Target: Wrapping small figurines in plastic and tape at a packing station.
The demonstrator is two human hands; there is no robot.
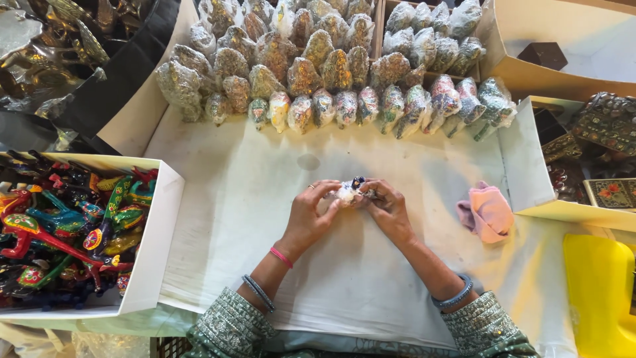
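Hands meet mid-table over the white cloth [265,219]: left hand [310,215] and right hand [387,211] both pinch a small painted figurine [350,191], steadying it between them; a pink rag [487,212] lies toward the right edge.

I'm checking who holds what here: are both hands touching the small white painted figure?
Touching. The head view shows the left hand and right hand closed around the small white painted figure, fingers pressed against it from both sides.

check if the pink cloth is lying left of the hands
No, the pink cloth lies crumpled on the white sheet to the right of the right hand, near the cardboard box edge.
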